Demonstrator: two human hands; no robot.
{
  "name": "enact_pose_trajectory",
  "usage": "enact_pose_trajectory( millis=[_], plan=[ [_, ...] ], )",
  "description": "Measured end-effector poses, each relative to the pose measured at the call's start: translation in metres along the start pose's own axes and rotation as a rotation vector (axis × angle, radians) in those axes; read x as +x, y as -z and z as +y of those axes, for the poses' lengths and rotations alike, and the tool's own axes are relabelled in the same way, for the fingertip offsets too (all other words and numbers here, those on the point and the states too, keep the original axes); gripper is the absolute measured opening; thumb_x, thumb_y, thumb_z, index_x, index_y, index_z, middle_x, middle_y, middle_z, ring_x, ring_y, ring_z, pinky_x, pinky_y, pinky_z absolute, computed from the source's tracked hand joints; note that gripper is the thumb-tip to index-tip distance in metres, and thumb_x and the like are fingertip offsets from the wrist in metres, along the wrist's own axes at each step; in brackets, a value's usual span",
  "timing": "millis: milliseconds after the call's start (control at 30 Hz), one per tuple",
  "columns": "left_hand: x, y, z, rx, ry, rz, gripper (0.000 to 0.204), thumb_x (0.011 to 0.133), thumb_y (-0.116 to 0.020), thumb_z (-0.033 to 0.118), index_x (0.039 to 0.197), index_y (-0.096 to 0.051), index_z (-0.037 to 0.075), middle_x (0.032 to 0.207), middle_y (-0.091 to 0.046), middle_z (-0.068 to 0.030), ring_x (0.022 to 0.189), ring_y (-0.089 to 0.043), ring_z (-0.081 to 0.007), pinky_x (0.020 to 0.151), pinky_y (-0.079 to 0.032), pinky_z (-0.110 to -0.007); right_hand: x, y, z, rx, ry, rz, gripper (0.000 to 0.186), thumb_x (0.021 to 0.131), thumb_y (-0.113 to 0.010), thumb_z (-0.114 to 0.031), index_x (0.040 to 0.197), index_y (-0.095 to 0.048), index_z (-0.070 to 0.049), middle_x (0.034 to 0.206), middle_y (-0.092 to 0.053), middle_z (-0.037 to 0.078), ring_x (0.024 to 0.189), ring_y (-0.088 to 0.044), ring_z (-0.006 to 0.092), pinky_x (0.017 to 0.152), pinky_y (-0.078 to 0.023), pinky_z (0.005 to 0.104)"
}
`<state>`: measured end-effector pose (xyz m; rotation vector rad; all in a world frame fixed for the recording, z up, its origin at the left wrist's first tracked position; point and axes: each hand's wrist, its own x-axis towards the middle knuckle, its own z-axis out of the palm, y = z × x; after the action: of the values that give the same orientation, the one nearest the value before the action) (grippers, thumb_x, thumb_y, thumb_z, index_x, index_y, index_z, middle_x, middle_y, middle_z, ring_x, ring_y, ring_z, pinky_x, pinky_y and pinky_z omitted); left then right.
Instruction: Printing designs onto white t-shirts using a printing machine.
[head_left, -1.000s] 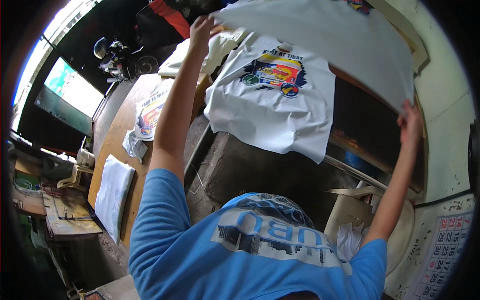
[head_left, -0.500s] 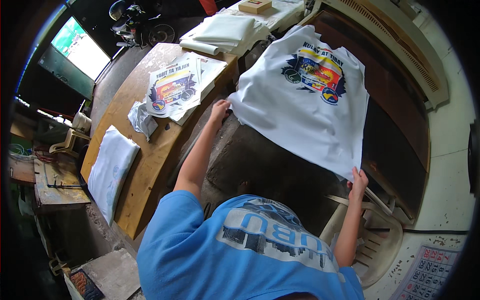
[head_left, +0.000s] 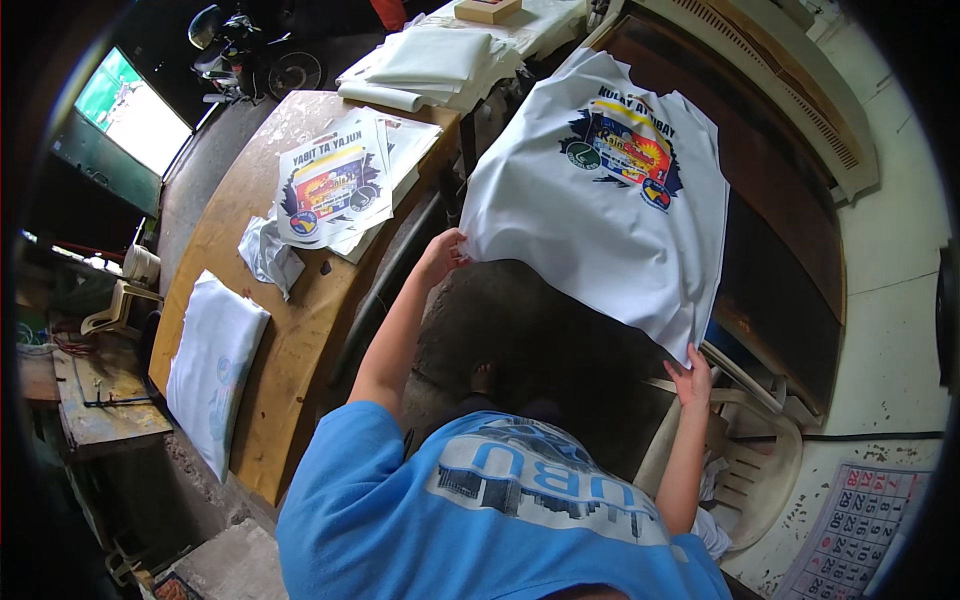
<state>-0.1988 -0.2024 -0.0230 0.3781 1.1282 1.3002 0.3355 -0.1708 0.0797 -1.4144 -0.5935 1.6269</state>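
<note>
A white fabric shirt panel with a colourful print near its far end stretches from my hands over a dark flat bed at the right. My left hand pinches its near left corner, close to the wooden table's edge. At the near right corner, my right hand grips the cloth between thumb and fingers, with some fingers spread. The near edge sags between both hands, above the dark floor. The far part of the panel rests on the bed.
On the curved wooden table lie printed paper sheets, a crumpled cloth and a folded white cloth stack. More white fabric is piled beyond. A plastic chair stands by my right arm; a motorcycle is far left.
The near edge of the panel has dropped and sags more between my hands. My left hand has come slightly nearer, and my right hand has shifted slightly left. The view has tilted a little.
</note>
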Motion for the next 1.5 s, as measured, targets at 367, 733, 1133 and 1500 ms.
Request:
enact_pose_trajectory(
  millis=[367,733,1133,1500],
  plan=[
    [-0.08,0.005,0.026,0.292,-0.476,0.201,0.012,0.084,-0.059,0.015,0.08,-0.054,0.005,0.069,-0.051,0.0008,0.063,-0.049,-0.0074,0.059,-0.042,-0.023,-0.026,0.042,0.001,-0.073,0.284,0.07,0.011,0.081,-0.059,-0.008,0.089,-0.059,-0.001,0.087,-0.061,0.007,0.077,-0.061,0.018,0.064,-0.054,0.0317],
    [-0.364,0.058,-0.197,0.24,-0.153,0.459,0.023,0.072,-0.071,0.006,0.081,-0.05,0.01,0.068,-0.055,0.0005,0.059,-0.051,-0.0076,0.052,-0.04,-0.021,-0.091,0.163,0.137,-0.541,0.145,-0.007,0.023,0.067,-0.064,0.002,0.068,-0.045,-0.012,0.069,-0.045,-0.001,0.061,-0.046,0.012,0.053,-0.042,0.029],
    [-0.604,0.057,-0.015,-0.068,-1.097,0.7,0.017,0.081,-0.063,0.002,0.09,-0.051,0.01,0.077,-0.059,0.0013,0.069,-0.054,-0.0047,0.059,-0.041,-0.015,-0.18,-0.133,-0.037,-0.332,0.66,-0.745,0.009,0.084,-0.063,-0.009,0.086,-0.055,-0.01,0.082,-0.05,-0.003,0.08,-0.049,0.0066,0.076,-0.039,0.0225],
    [-0.83,0.143,0.031,0.224,-1.287,0.934,0.016,0.086,-0.055,0.004,0.101,-0.053,0.009,0.082,-0.057,-0.0015,0.076,-0.059,-0.0096,0.065,-0.05,-0.025,-0.309,-0.407,-0.035,-0.394,0.802,-1.225,0.026,0.084,-0.063,-0.016,0.107,-0.057,-0.005,0.101,-0.058,0.01,0.101,-0.055,0.0197,0.088,-0.046,0.0281]
  ],
)
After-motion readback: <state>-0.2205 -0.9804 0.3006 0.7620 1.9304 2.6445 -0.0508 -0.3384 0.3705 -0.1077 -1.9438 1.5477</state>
